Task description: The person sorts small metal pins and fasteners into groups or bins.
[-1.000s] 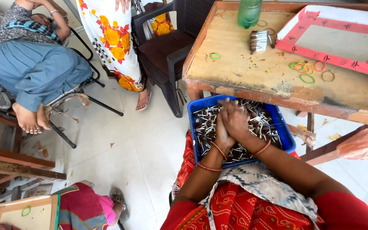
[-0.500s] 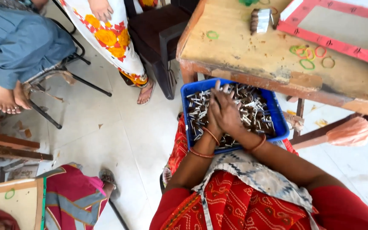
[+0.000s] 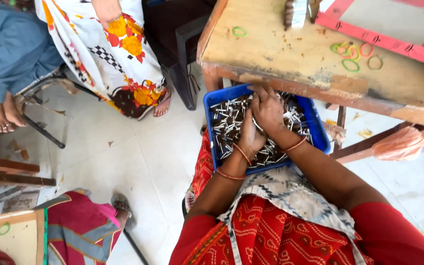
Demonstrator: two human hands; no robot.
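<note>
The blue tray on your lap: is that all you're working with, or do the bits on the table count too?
In hand:
blue tray
small dark sticks
left hand
right hand

Lying about:
rubber bands
wooden table
red frame

The left hand [image 3: 249, 138] and right hand [image 3: 268, 110] overlapped in the blue tray [image 3: 212, 128], so their fingers and any grasp were hidden. The small sticks [image 3: 226, 122] there were too fine to identify. The pink frame [image 3: 369, 35] at the counter's far corner was cut off by the picture's edge.

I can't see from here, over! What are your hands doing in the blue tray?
Left hand and right hand pressed together, gathering small sticks. Blue tray on lap. Table edge close above.
</note>
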